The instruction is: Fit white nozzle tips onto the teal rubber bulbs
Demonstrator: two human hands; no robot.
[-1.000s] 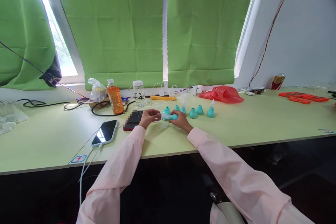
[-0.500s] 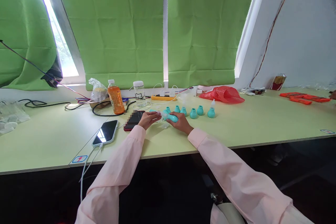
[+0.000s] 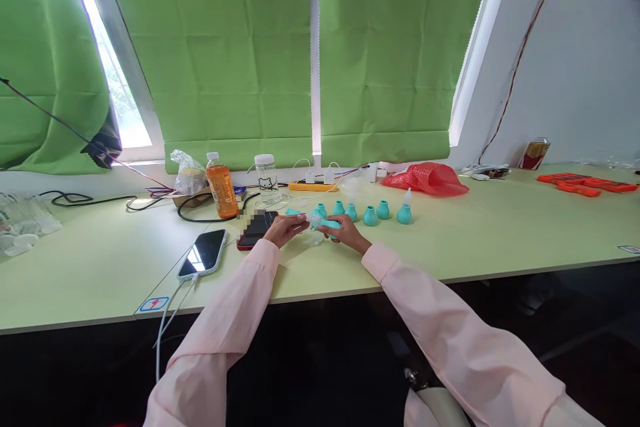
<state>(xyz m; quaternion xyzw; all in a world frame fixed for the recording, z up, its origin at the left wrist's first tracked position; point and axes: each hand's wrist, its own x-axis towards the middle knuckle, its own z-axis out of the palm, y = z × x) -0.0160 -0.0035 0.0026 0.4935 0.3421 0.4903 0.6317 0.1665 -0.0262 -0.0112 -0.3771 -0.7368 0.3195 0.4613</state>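
Over the table's front middle, my right hand (image 3: 346, 232) is closed around a turquoise rubber bulb (image 3: 331, 224) lying sideways in its fingers. My left hand (image 3: 286, 229) pinches a clear plastic nozzle (image 3: 314, 219) against the bulb's mouth; whether the two are fully joined I cannot tell. Behind and right of my hands stand several more turquoise bulbs (image 3: 370, 216), open at the top. The rightmost bulb (image 3: 405, 214) carries a clear pointed nozzle (image 3: 408, 197). Below my fingers, a small clear piece (image 3: 316, 240) lies on the table.
Left of my hands lie a dark phone (image 3: 256, 229) and a charging phone (image 3: 203, 255). An orange drink bottle (image 3: 222, 188), a clear water bottle (image 3: 267, 180) and a yellow power strip (image 3: 313, 187) stand behind. A red plastic bag (image 3: 427, 179) and orange objects (image 3: 585, 183) are rightward.
The bulb has turned slightly in my right hand, and its fingers now cover more of it. My left hand keeps its pinch on the nozzle. The view has shifted slightly.
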